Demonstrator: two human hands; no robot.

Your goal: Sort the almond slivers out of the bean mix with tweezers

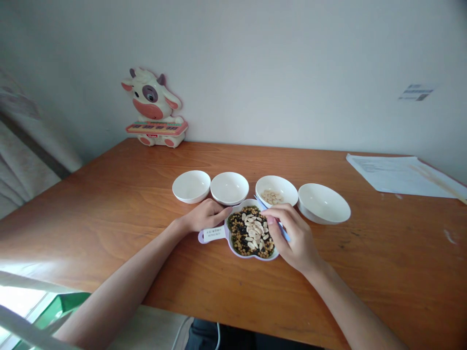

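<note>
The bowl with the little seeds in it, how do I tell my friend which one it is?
Find the wooden table and its row of four white bowls. Count from the left to the third bowl, just behind the person's right hand. It alone holds a small heap of pale flat seeds.

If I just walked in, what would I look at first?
You'd probably spot the dark mix of beans and pale seeds first, in the white dish between the left hand and right hand, mid-table. Four white bowls stand behind it, and a cow toy with a keyboard sits by the wall.
</note>
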